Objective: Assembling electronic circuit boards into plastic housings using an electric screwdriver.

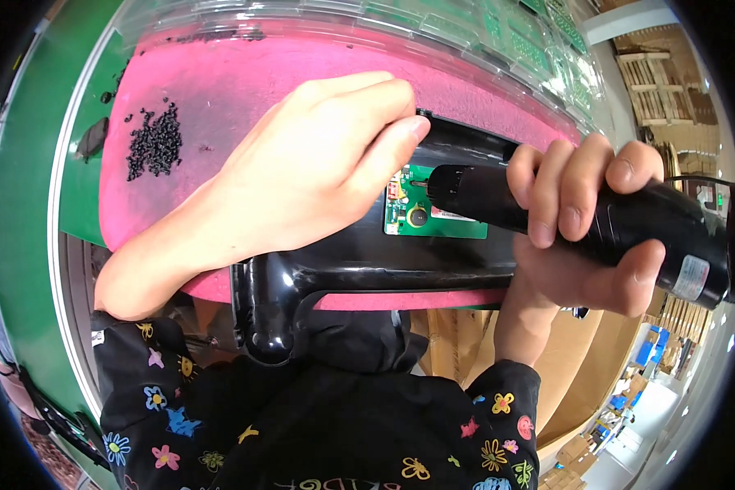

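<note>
A black electric screwdriver point(498, 196) lies in my right hand point(580, 204), its fingers wrapped round the body. Its bit points left, down at the upper part of a green circuit board point(465, 229). That board sits inside a black plastic housing point(367, 276), a long shell with a rounded arm at its lower left. Over the housing's upper left part my left hand point(318, 163) is closed, thumb and fingers pressed together near the board's upper left corner. Whatever its fingertips may hold is hidden.
Small black screws point(157, 140) lie heaped on the pink mat point(212, 90) at the left. Clear plastic trays point(465, 49) with green boards line the far side. A cardboard box point(584, 367) stands at the lower right, below the table's edge.
</note>
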